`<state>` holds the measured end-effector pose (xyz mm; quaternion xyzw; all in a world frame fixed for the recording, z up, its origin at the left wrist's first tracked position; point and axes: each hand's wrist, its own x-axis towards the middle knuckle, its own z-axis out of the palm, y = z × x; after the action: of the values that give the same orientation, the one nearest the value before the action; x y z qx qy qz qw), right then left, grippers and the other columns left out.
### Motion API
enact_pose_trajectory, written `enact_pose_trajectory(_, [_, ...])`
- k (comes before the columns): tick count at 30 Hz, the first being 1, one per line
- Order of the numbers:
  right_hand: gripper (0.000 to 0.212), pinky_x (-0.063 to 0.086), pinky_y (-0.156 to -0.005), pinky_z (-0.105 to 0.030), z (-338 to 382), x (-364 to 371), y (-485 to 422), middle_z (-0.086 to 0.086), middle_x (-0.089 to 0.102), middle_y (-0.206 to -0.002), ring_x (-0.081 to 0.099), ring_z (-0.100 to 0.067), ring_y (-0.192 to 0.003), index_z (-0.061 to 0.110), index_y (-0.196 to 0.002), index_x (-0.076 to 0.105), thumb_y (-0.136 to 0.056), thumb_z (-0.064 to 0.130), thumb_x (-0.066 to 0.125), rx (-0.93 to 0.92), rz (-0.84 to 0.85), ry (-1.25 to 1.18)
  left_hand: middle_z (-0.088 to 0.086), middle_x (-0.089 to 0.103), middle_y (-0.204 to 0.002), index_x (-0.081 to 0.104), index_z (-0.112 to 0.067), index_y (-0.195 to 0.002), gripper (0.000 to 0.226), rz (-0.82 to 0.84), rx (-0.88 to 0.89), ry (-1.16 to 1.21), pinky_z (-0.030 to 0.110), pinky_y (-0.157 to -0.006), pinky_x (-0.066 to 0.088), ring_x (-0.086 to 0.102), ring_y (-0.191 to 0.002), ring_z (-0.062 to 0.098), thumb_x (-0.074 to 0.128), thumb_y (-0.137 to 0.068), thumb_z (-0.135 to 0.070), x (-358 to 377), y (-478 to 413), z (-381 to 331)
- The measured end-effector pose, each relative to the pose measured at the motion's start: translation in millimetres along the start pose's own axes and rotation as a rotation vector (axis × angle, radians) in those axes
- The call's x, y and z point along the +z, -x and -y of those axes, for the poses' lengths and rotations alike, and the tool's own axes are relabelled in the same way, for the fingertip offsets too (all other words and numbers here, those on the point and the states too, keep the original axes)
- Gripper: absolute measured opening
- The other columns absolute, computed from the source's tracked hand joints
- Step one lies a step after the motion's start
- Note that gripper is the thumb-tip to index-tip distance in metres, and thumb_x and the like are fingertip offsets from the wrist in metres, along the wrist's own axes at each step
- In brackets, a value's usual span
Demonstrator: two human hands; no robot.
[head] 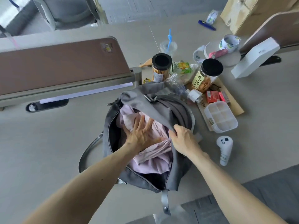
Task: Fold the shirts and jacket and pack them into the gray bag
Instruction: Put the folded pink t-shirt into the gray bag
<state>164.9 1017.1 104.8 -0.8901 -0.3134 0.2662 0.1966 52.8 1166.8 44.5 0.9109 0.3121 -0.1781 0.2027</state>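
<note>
The gray bag [176,173] lies unzipped on the table in front of me. Pale pink clothing [150,162] fills its inside, bunched in folds. My left hand [142,131] lies flat on the pink cloth inside the bag, fingers spread and pressing down. My right hand [182,138] grips the edge of the bag's gray top flap [145,101] and holds it lifted to the right. Something dark shows under the pink cloth at the near end of the opening.
Two snack jars with black lids [161,67] [208,75], a clear compartment box [220,117], a white controller [224,149], tape rolls, red packets and a white box [255,57] crowd the table behind and right of the bag. A brown divider panel [64,65] stands at left.
</note>
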Motion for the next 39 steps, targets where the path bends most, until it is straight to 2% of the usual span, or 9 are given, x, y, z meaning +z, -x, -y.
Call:
enact_pose_trajectory(4, [0.031, 0.051, -0.076, -0.044, 26, 15, 19, -0.010, 0.056, -0.101, 0.057, -0.035, -0.094, 0.015, -0.101, 0.055, -0.086, 0.042, 0.053, -0.231, -0.232, 0.185, -0.003, 0.020, -0.162, 0.017, -0.042, -0.154, 0.101, -0.146, 0.056, 0.037, 0.073, -0.112, 0.003, 0.015, -0.151, 0.020, 0.025, -0.065, -0.091, -21, 24, 19])
enact_pose_trajectory(8, [0.056, 0.044, -0.101, -0.050, 76, 47, 37, -0.006, 0.053, -0.130, 0.050, -0.029, -0.121, 0.024, -0.125, 0.057, -0.081, 0.056, 0.048, -0.472, -0.261, 0.265, 0.003, 0.044, -0.129, 0.044, -0.027, -0.134, 0.065, -0.537, -0.141, 0.128, 0.053, -0.100, 0.032, 0.048, -0.119, 0.029, 0.062, -0.078, -0.056, -41, 65, 75])
enact_pose_trajectory(13, [0.066, 0.030, -0.103, -0.061, 85, 107, 35, 0.001, 0.035, -0.151, 0.028, -0.030, -0.141, 0.034, -0.141, 0.043, -0.082, 0.062, 0.044, -0.466, 0.071, 0.501, 0.022, 0.063, -0.117, 0.027, -0.009, -0.134, 0.065, -0.015, -0.431, 0.541, 0.030, -0.061, 0.051, 0.066, -0.071, 0.032, 0.068, -0.086, -0.024, -43, 95, 125])
enact_pose_trajectory(16, [0.058, 0.029, -0.102, -0.058, 70, 118, 29, 0.004, 0.039, -0.148, 0.031, -0.027, -0.138, 0.034, -0.136, 0.048, -0.082, 0.053, 0.040, -0.417, 0.076, 0.570, 0.012, 0.061, -0.080, 0.031, -0.013, -0.130, 0.061, -0.060, -0.342, 0.751, 0.024, -0.043, 0.042, 0.054, -0.048, 0.019, 0.056, -0.075, -0.009, -41, 98, 125])
enact_pose_trajectory(20, [0.060, 0.018, -0.112, -0.055, 74, 122, 26, 0.002, 0.036, -0.152, 0.029, -0.026, -0.142, 0.030, -0.148, 0.036, -0.090, 0.044, 0.032, -0.332, 0.102, 0.543, 0.002, 0.046, -0.061, 0.033, -0.019, -0.127, 0.057, -0.114, -0.090, 0.979, 0.028, -0.047, 0.034, 0.042, -0.052, 0.017, 0.050, -0.073, -0.014, -49, 100, 115])
enact_pose_trajectory(24, [0.055, 0.022, -0.107, -0.054, 85, 123, 20, -0.003, 0.048, -0.140, 0.041, -0.028, -0.134, 0.027, -0.140, 0.044, -0.090, 0.044, 0.028, -0.292, 0.051, 0.524, 0.005, 0.038, -0.062, 0.036, -0.021, -0.123, 0.040, -0.117, 0.024, 0.896, 0.035, -0.053, 0.030, 0.035, -0.059, 0.019, 0.050, -0.091, -0.002, -47, 98, 103])
enact_pose_trajectory(30, [0.054, 0.013, -0.113, -0.058, 87, 110, 15, 0.000, 0.026, -0.157, 0.026, -0.024, -0.144, 0.036, -0.151, 0.014, -0.099, 0.049, 0.015, -0.300, 0.265, 0.508, 0.001, 0.052, -0.069, 0.037, -0.016, -0.123, 0.038, -0.050, 0.018, 0.633, 0.036, -0.063, 0.041, 0.050, -0.065, 0.027, 0.055, -0.091, -0.010, -53, 79, 94])
enact_pose_trajectory(34, [0.043, 0.040, -0.102, -0.043, 105, 79, 27, -0.006, 0.051, -0.143, 0.051, -0.028, -0.126, 0.025, -0.140, 0.047, -0.104, 0.038, 0.026, -0.309, 0.213, 0.398, 0.011, 0.064, -0.094, 0.041, -0.024, -0.118, 0.035, -0.109, 0.106, 0.411, 0.043, -0.075, 0.049, 0.061, -0.086, 0.041, 0.048, -0.084, -0.032, -79, 67, 87])
enact_pose_trajectory(39, [0.027, 0.043, -0.088, -0.033, 106, 31, 59, -0.009, 0.065, -0.116, 0.058, -0.029, -0.114, 0.017, -0.113, 0.065, -0.101, 0.024, 0.042, -0.283, -0.069, 0.239, 0.014, 0.069, -0.107, 0.046, -0.022, -0.129, 0.034, -0.185, 0.297, 0.279, 0.043, -0.079, 0.054, 0.065, -0.086, 0.031, 0.050, -0.096, -0.030, -125, 60, 48])
